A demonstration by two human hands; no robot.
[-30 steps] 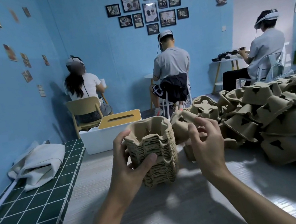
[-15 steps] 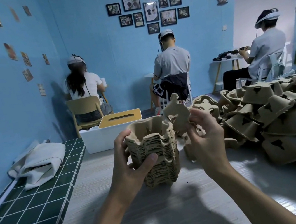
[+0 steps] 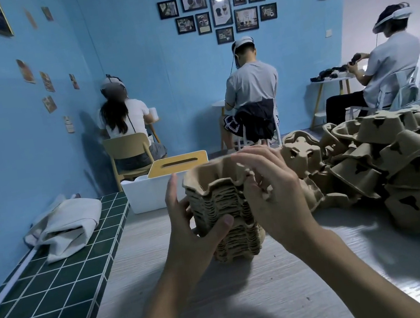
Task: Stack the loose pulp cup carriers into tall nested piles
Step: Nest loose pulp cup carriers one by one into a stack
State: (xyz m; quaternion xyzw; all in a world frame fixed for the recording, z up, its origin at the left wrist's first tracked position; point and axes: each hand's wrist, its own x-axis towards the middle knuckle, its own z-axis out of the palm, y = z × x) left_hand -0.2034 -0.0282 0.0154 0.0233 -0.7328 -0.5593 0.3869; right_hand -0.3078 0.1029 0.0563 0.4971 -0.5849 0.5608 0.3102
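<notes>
The right hand point(image 3: 272, 193) has swung onto the nested stack of brown pulp cup carriers point(image 3: 220, 198), fingers curled over its top rim (right side). The left hand point(image 3: 190, 233) grips the stack, upright on the pale wooden table point(image 3: 252, 295).

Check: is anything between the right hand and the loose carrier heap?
Nothing visible does. The right hand grips the nested stack at its top right edge; the loose carriers lie directly right of it, nothing between.

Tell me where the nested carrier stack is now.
In the head view, the nested stack sits centre frame on the table, gripped by the left hand and right hand, with the loose heap to its right.
</notes>
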